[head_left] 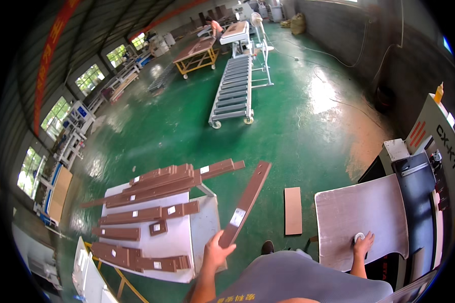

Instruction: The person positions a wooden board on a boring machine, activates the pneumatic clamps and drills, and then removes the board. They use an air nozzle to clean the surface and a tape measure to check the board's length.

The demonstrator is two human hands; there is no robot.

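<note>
My left hand [217,249] grips the lower end of a long brown board [252,197], which is raised at a slant. A white label [237,217] is stuck on the board's face, and a small hole shows near its far end. On the right, my right hand [363,245] is closed on a small round white object [359,236], too small to identify, over the machine's pale covered table [361,209]. Left of me, brown boards [151,189] of several lengths, many with white labels, lie in rows and stacks on a white-topped table [115,190].
A flat brown panel [292,211] lies on the green floor between the two tables. The machine body [435,146] rises at the right. Ahead stands a roller conveyor [233,86] on casters; beyond it are a yellow-framed cart [197,59] and another person [217,28].
</note>
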